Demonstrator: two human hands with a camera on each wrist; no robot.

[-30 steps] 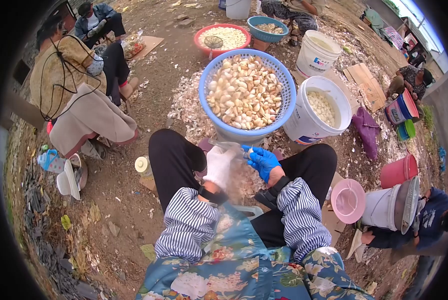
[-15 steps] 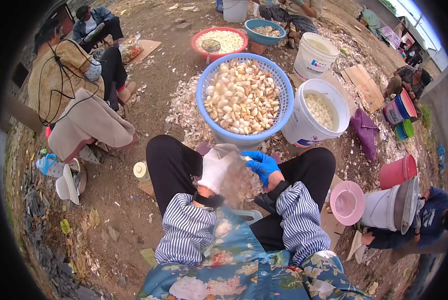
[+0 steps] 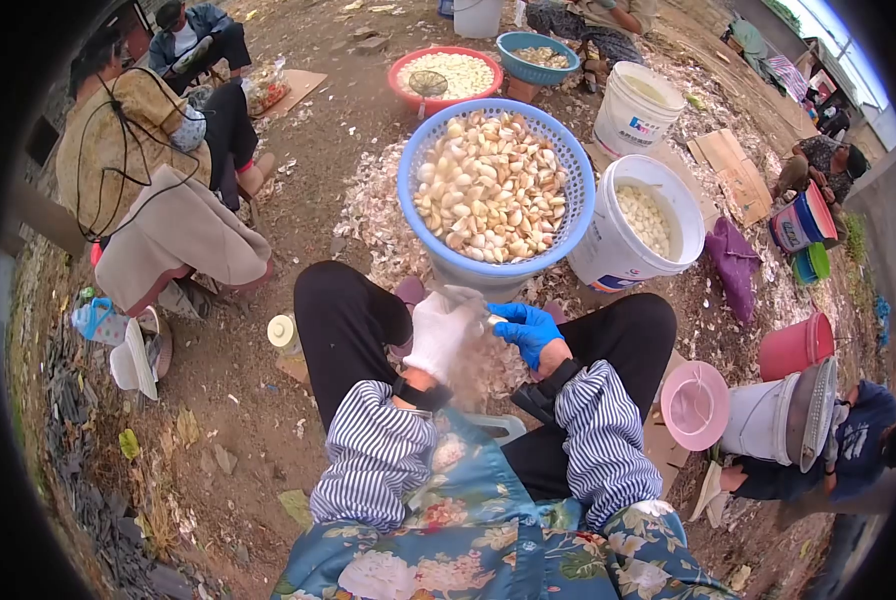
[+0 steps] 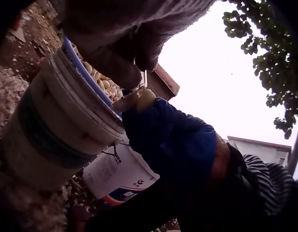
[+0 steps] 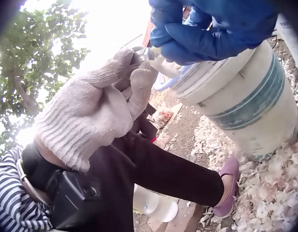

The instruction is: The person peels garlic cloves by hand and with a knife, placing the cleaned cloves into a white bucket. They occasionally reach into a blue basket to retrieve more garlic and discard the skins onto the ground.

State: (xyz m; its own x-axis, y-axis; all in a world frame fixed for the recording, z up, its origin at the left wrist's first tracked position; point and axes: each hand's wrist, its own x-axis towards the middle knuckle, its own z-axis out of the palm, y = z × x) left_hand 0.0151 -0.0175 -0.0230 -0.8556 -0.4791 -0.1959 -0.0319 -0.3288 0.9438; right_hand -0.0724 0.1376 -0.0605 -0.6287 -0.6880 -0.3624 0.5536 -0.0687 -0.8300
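In the head view my left hand [image 3: 440, 332], in a whitish knit glove, meets my right hand [image 3: 530, 334], in a blue glove, between the knees. The right fingers pinch a pale garlic clove [image 4: 145, 99], clearest in the left wrist view. Curled left fingers grip a small shiny piece [image 5: 141, 56] close to the clove in the right wrist view; its full shape is hidden. Just beyond both hands, a blue basket [image 3: 580, 215] full of garlic cloves [image 3: 488, 185] rests on a bucket.
White buckets [image 3: 618, 265] hold pale cloves at the basket's right. Behind it are a red basin [image 3: 400, 92] and a teal basin [image 3: 538, 75]. Skins [image 3: 363, 215] litter the ground. Other people sit around; a pink hat [image 3: 695, 402] lies beside the right knee.
The left hand shifts slightly beside the right one, and the right fingers now close nearer together round the clove. The head view has tilted a little; the basket looks unchanged.
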